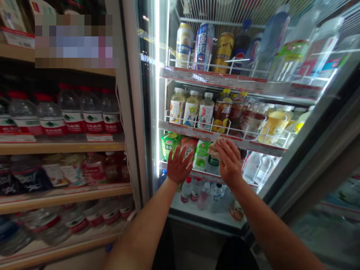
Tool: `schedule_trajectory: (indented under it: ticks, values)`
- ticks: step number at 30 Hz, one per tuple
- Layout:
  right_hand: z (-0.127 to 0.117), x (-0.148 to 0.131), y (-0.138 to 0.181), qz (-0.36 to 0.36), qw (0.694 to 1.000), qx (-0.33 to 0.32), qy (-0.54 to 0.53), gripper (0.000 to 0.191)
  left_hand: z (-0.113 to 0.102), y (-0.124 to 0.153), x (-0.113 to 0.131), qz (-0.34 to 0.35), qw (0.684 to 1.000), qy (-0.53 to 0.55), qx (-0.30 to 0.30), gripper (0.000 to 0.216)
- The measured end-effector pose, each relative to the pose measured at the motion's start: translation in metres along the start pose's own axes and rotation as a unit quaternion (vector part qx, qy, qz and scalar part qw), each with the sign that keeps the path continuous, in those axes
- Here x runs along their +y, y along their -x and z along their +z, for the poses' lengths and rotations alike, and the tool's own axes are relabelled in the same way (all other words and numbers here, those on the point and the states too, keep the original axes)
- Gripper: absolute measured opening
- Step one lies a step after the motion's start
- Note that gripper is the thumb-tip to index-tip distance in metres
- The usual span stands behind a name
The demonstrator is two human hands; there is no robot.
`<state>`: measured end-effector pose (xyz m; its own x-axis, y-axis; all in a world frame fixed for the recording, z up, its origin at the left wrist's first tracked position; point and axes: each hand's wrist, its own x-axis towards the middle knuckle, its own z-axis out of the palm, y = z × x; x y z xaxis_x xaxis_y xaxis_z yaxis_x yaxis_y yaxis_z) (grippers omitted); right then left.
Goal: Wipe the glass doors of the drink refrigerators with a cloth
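My left hand (180,165) is raised with its fingers spread, in front of the lower middle shelf of a lit drinks fridge. Behind its fingers stand a green pouch or carton (170,145) and a red one (189,144). In my right hand (230,163) is a crumpled pale cloth (215,149), pinched in the fingertips near the shelf's front rail (239,141). Between the hands show a green-and-white package (201,154) and a dark green bottle (213,161), partly covered by the right hand. Whether the cloth touches the rail I cannot tell.
Above are wire-fronted shelves with tea bottles (206,110) and beer cans (184,45). Small bottles (186,190) stand on the fridge floor. The fridge's frame (306,150) slants along the right. Wooden shelves (64,148) with water bottles (92,108) stand at left.
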<state>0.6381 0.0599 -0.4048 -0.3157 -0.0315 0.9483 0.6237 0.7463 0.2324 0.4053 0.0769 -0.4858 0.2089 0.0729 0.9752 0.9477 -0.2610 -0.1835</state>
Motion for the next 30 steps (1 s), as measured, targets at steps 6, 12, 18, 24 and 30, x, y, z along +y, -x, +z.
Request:
schedule_trajectory:
  ticks: [6, 12, 18, 24, 30]
  values:
    - [-0.014, 0.002, 0.023, -0.055, 0.987, -0.148, -0.037, 0.054, 0.0, -0.001, 0.0, 0.002, 1.0, 0.012, 0.003, 0.065]
    - [-0.033, 0.021, 0.034, 0.007, 0.999, -0.037, 0.007, 0.061, 0.002, 0.001, -0.001, -0.007, 1.0, 0.024, -0.005, 0.068]
    - [-0.053, 0.026, 0.068, -0.057, 0.979, -0.194, -0.025, 0.055, 0.003, 0.003, -0.001, -0.018, 0.999, 0.027, -0.021, 0.066]
    - [-0.078, 0.046, 0.075, 0.016, 0.996, -0.04, 0.081, 0.063, 0.005, 0.003, -0.002, -0.018, 0.999, 0.029, -0.014, 0.066]
    - [-0.09, 0.042, 0.117, -0.06, 0.978, -0.198, 0.039, 0.057, 0.005, 0.0, -0.002, -0.004, 1.0, 0.027, -0.001, 0.065]
